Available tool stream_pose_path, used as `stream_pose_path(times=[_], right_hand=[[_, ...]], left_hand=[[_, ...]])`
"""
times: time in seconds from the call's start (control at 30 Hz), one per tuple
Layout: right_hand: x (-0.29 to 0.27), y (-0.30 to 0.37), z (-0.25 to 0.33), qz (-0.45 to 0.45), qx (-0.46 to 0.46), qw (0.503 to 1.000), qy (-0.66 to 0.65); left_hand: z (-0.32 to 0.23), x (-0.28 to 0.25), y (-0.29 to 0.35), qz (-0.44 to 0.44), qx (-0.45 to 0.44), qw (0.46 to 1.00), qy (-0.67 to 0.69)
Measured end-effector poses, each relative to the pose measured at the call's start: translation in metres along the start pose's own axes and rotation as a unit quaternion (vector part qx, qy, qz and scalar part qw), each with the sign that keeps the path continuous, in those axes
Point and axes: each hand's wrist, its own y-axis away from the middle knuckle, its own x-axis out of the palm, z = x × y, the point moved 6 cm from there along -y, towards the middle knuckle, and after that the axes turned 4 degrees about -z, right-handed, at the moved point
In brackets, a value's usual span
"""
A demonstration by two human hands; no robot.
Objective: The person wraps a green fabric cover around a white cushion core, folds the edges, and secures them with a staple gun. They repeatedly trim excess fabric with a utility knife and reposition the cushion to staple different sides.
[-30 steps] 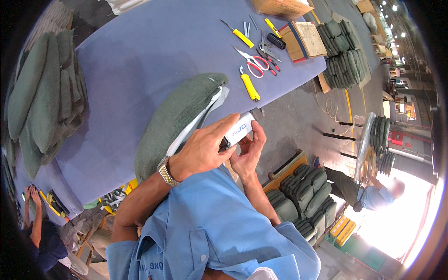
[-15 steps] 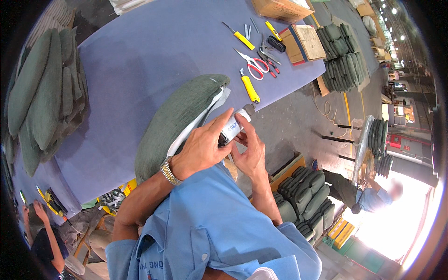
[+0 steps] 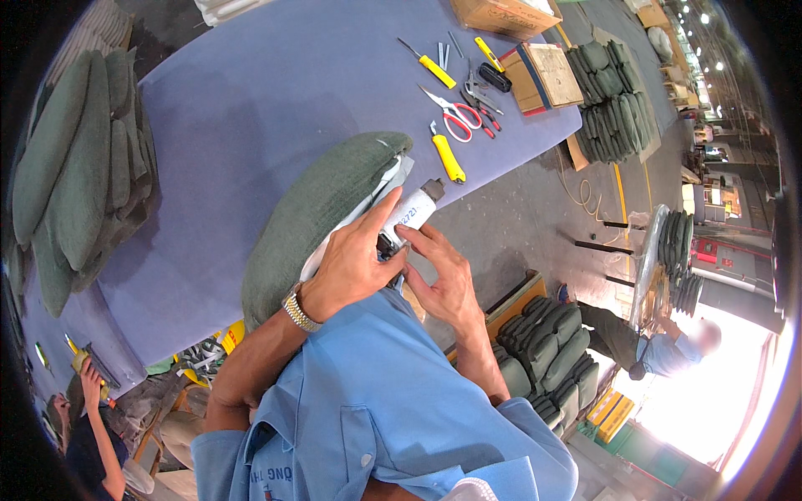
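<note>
Between my hands is a white cylindrical hand tool (image 3: 411, 215) with dark ends, its far end pointing up and right. My left hand (image 3: 349, 260), with a metal watch at the wrist, closes around its near dark part, the index finger stretched along its side. My right hand (image 3: 447, 274) has fingertips on the white body, its thumb near the dark end. What lies under the fingers is partly hidden. Just left of the tool, a dark green fabric cushion (image 3: 317, 200) with a pale edge lies on the blue-covered table (image 3: 217, 117).
Beyond lie a yellow-handled cutter (image 3: 449, 159), red-handled scissors (image 3: 458, 119), pliers (image 3: 483, 108), a yellow screwdriver-like tool (image 3: 436, 71) and a cardboard box (image 3: 547, 79). Green covers (image 3: 83, 167) are piled at left, cushions (image 3: 547, 351) at right. A co-worker's hand (image 3: 90, 386) shows lower left.
The white tool has shifted slightly left and up and turned a little. My right fingers have slid back along it. At lower left, the co-worker's hands have moved onto a yellow-and-dark tool.
</note>
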Motion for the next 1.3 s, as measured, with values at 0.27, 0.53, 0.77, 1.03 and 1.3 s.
stream_pose_path(times=[0.27, 0.53, 0.77, 1.03, 1.3], right_hand=[[0.023, 0.006, -0.050, -0.077, 0.122, 0.976, -0.163], [0.048, -0.002, -0.050, -0.055, 0.098, 0.984, -0.136], [0.065, -0.018, -0.060, -0.086, 0.089, 0.977, -0.171], [0.028, 0.004, -0.102, -0.154, 0.196, 0.958, -0.145], [0.001, -0.024, -0.056, -0.062, 0.127, 0.986, -0.092]], left_hand=[[0.006, -0.003, 0.001, -0.013, -0.025, 1.000, -0.002], [0.005, -0.006, 0.001, -0.062, 0.005, 0.998, -0.021], [-0.002, -0.012, -0.003, -0.068, 0.001, 0.998, -0.011], [0.010, -0.043, -0.010, 0.003, 0.005, 1.000, -0.014], [0.101, -0.081, -0.021, -0.021, -0.182, 0.982, -0.057]])
